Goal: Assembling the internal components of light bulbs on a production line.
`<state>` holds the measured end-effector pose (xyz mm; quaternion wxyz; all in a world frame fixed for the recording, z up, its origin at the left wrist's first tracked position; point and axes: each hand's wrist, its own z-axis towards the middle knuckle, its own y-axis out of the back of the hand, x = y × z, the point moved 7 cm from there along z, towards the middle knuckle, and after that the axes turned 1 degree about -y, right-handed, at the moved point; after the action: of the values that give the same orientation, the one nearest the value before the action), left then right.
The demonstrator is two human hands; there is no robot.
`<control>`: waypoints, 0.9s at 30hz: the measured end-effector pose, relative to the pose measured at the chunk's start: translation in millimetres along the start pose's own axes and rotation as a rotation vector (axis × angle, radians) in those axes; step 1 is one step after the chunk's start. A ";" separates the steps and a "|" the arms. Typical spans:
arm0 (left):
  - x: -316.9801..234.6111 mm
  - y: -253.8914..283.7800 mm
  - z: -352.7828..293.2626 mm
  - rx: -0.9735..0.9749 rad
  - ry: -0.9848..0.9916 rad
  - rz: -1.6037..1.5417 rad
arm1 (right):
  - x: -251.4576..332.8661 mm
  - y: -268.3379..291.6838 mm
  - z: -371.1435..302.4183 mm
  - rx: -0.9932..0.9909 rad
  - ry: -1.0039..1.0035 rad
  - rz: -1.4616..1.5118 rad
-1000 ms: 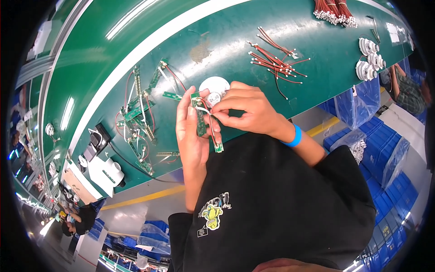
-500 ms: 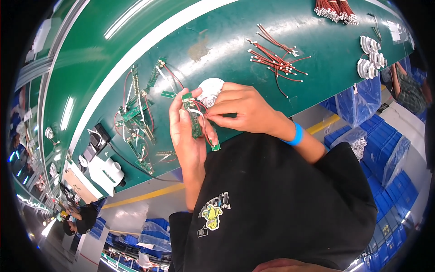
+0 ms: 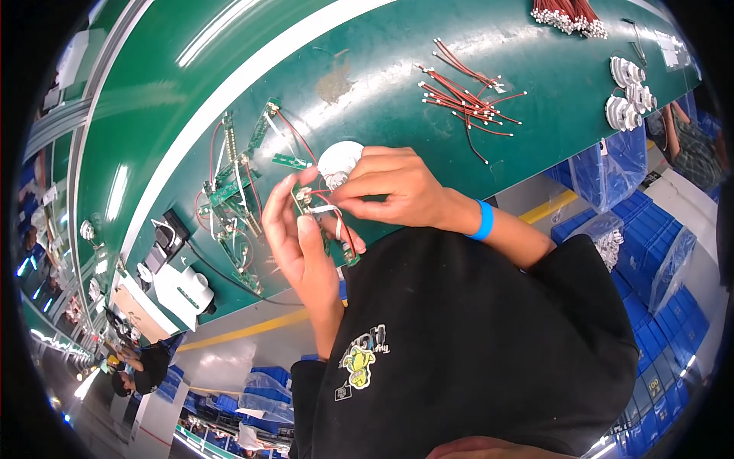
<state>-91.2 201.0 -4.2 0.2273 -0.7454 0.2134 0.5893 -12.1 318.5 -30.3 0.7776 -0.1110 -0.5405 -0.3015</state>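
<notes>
My left hand (image 3: 310, 252) is closed around a green circuit board (image 3: 303, 200), with the thumb across its face. Red and white wires (image 3: 349, 233) run from this board down to a small green board (image 3: 351, 259) by the left fingertips. My right hand (image 3: 401, 187) meets it from the right, thumb and forefinger pinched on a red wire close to the board's upper end. A white round part (image 3: 339, 161) with a stepped underside shows beyond the right fingers and appears to be in that hand; its grip is partly hidden.
Wired green boards (image 3: 229, 195) lie tangled on the green bench (image 3: 382, 69) at left. Loose red cables (image 3: 470, 103) are spread at the back, with cable bundles (image 3: 569, 17) farther off. White round parts (image 3: 627, 96) stand near the right edge. A black cord (image 3: 229, 281) crosses the front left.
Both hands have shifted left and slightly nearer with the circuit board, which has tilted. The white round part has moved left along with my right hand.
</notes>
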 end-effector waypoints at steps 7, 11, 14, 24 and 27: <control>-33.0 6.7 -11.9 -0.098 -0.111 0.169 | -2.1 -2.1 5.5 0.158 -0.043 0.054; -31.0 1.7 -10.6 -0.071 -0.082 0.208 | 1.6 -11.5 1.3 0.331 0.063 0.002; -30.4 -3.8 -10.6 -0.061 -0.073 0.239 | 0.0 -10.2 3.6 0.374 0.019 -0.032; -35.9 9.6 -6.5 -0.205 -0.163 0.259 | 0.4 -3.2 -0.9 0.408 -0.013 0.023; -33.9 2.1 -9.9 -0.103 -0.164 0.210 | 11.8 -15.4 -1.0 0.504 0.010 -0.053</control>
<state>-92.0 195.2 30.7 0.1425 -0.6790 0.2402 0.6790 -17.7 301.7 -22.3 0.7752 0.1020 -0.5975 -0.1779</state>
